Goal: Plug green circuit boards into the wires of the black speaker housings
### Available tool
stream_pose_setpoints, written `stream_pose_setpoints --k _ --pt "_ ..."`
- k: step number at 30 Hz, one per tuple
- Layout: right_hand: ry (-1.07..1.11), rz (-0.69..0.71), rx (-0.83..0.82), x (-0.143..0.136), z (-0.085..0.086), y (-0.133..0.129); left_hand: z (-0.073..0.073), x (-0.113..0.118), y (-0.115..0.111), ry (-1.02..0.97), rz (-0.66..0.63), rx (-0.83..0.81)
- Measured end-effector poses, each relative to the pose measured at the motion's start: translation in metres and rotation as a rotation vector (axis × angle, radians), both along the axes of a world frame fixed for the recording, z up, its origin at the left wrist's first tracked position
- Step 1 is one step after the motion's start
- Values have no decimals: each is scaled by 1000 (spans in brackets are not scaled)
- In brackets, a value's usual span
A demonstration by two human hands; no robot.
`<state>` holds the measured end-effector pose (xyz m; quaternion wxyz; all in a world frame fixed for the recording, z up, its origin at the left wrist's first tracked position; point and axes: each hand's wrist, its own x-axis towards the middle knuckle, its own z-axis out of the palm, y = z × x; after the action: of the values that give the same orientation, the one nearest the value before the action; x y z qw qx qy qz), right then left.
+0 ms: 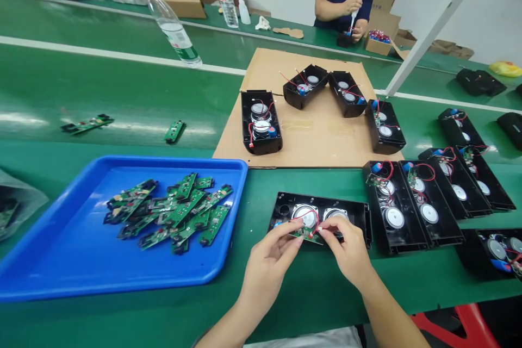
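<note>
In the head view, a black speaker housing (350, 207) with two round silver speakers lies on the green table in front of me. Over it, my left hand (271, 263) pinches the left end of a green circuit board (312, 237). A white connector (320, 228) on a wire sits between the fingertips of my right hand (346, 250), close to the board's right part. Red wires (315, 216) loop up from the housing to the board. Part of a blue cylinder (278, 224) shows at the housing's left end. My fingers hide some of the board.
At the left stands a blue tray (77, 261) with several circuit boards (179, 212). Several speaker housings (393, 206) stand at the right, others on a cardboard sheet (318, 144). A water bottle (173, 30) stands beyond. Across the belt, a person (340, 0) handles a tool.
</note>
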<state>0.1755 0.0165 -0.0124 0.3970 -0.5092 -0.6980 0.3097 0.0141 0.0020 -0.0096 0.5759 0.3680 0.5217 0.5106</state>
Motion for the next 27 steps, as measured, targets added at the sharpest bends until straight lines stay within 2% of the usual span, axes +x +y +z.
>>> stream_pose_setpoints --k 3,6,10,12,15,19,21,25,27 --pt "-26 13 95 -4 -2 0 -6 11 2 -31 14 -44" --pt "-46 18 124 -5 -2 1 -11 16 3 -15 72 -34" --pt "-46 7 82 -2 -1 3 -5 10 1 73 81 -44" --pt "-29 -6 42 1 -1 3 3 2 1 149 37 -47" --pt "-11 61 -19 4 1 3 14 -13 1 258 -129 -78" --pt "-92 231 84 7 6 3 20 -31 2 441 -333 -128" --pt "-168 308 141 5 9 3 22 -36 -2 552 -338 -86" --pt "-226 396 204 -8 8 2 32 -43 -17 890 -220 92" --pt "-241 405 258 -17 7 3 43 -45 -18 935 -334 101"
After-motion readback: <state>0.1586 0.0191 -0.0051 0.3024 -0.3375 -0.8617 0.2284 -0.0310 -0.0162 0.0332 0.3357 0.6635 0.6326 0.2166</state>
